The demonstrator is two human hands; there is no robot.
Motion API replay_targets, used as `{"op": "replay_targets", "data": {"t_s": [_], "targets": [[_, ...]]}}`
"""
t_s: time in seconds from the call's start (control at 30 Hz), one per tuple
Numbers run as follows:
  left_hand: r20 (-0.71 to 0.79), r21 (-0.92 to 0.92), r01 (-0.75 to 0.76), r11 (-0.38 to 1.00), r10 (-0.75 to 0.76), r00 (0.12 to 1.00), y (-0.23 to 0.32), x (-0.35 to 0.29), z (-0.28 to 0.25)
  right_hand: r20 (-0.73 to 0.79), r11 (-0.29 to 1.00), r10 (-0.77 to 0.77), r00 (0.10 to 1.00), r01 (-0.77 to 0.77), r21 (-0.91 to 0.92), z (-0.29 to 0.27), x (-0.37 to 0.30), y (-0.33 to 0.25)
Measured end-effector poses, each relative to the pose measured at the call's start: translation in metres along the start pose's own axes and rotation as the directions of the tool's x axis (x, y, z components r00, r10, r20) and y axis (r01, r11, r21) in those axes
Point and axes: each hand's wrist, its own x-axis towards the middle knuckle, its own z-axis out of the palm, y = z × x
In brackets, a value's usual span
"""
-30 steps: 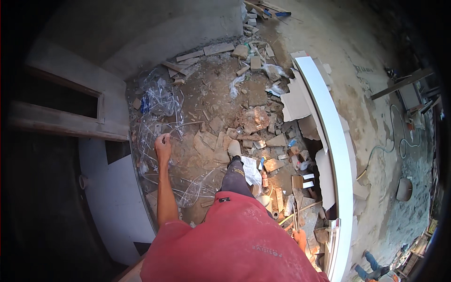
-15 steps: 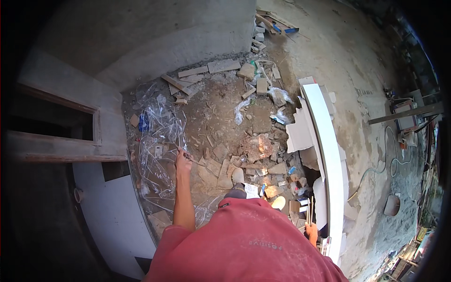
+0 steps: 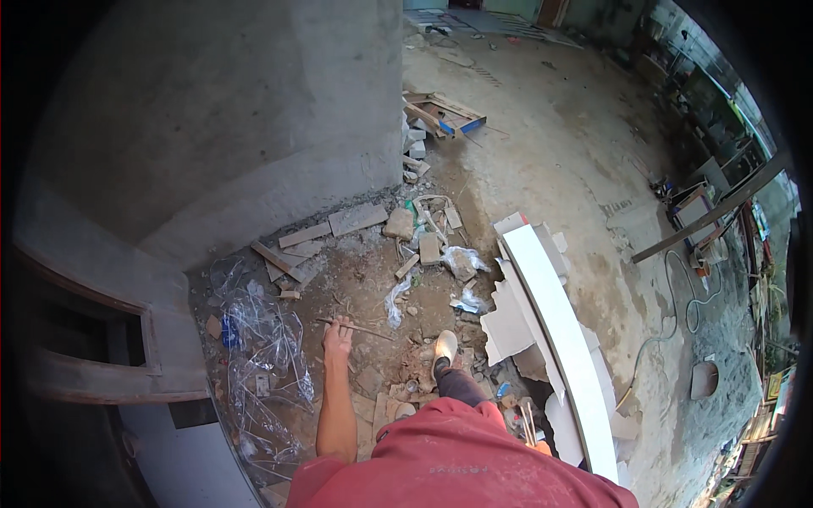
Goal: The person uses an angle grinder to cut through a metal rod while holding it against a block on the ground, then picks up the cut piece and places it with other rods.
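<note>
My left hand (image 3: 338,336) reaches forward over the rubble with its fingers closed around a thin dark stick (image 3: 370,330), which lies crosswise in the grip. At the lower right, my right hand (image 3: 542,446) is mostly hidden behind the red shirt. Pale thin wooden sticks (image 3: 527,416) rise upright out of it, beside the long white board (image 3: 572,343). Torn cardboard (image 3: 508,315) sticks out from under the board. Left of my left arm lies a tangle of clear plastic wrap (image 3: 258,360).
Stone blocks, including a pale brick (image 3: 429,248), and flat planks (image 3: 357,219) lie along the grey wall (image 3: 279,102). A wooden frame (image 3: 457,114) rests past the wall's corner. To the right, a hose (image 3: 652,343) winds over the concrete. My shoe (image 3: 445,345) stands on the debris.
My view has tilted up and I have stepped forward, one shoe now ahead of the shirt. The left hand still grips its stick; the right hand has slipped further behind the shirt.
</note>
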Motion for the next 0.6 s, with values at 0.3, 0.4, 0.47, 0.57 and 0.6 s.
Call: {"op": "replay_targets", "data": {"t_s": [0.3, 0.4, 0.47, 0.57, 0.6], "targets": [[-0.037, 0.073, -0.077, 0.994, 0.080, 0.996, -0.043, 0.077, 0.175, 0.170, 0.947, -0.236, 0.957, 0.187, 0.259, -0.145, 0.167, -0.151], [-0.047, -0.040, -0.085, 0.996, 0.083, 0.995, -0.061, 0.116, 0.241, -0.084, 0.827, -0.413, 0.907, 0.412, 0.383, -0.151, 0.257, -0.162], [-0.089, -0.136, -0.167, 0.977, 0.155, 0.984, -0.057, 0.155, 0.251, 0.045, 0.806, -0.414, 0.909, 0.343, 0.483, -0.198, 0.259, -0.221], [-0.082, -0.200, -0.155, 0.967, 0.141, 0.987, -0.083, 0.220, 0.296, 0.067, 0.788, -0.383, 0.921, 0.289, 0.543, -0.275, 0.254, -0.282], [-0.080, -0.201, -0.137, 0.970, 0.123, 0.989, -0.088, 0.244, 0.315, -0.069, 0.802, -0.477, 0.876, 0.467, 0.372, -0.264, 0.299, -0.272]]}}
